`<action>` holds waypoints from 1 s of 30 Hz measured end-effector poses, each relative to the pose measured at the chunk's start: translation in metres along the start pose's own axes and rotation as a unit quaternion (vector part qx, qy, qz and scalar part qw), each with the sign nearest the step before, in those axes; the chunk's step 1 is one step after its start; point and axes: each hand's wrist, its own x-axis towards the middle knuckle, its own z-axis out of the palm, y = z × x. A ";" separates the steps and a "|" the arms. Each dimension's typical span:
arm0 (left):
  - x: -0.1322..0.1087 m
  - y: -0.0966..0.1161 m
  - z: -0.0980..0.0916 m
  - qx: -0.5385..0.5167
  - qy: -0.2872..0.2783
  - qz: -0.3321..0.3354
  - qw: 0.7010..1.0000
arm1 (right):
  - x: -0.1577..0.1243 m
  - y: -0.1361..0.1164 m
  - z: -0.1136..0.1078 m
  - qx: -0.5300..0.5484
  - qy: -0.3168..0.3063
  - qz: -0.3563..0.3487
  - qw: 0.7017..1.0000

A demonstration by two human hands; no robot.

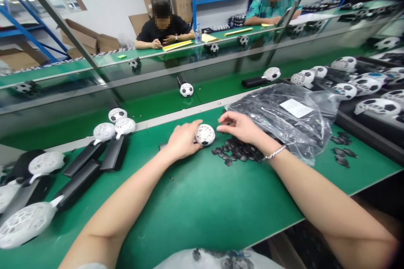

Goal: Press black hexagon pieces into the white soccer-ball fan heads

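My left hand is wrapped round a white ball-shaped head patterned like a football, with white openwork and black patches. A grey-black end shows behind my left hand, perhaps its handle. To the right of the ball, a small gap away, my right hand has its thumb and index finger drawn together. Whatever is between those fingertips is too small to make out. Below my right hand lies a loose pile of small black patches on the green table.
Football-headed pieces with black handles lie at left; more fill a black tray at right. A clear plastic bag of black parts sits behind my right hand. A green belt carries further pieces. Two people sit opposite.
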 end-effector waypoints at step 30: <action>0.004 -0.004 0.010 -0.038 0.050 0.072 0.995 | -0.024 -0.031 0.014 -0.070 -0.048 -0.102 0.991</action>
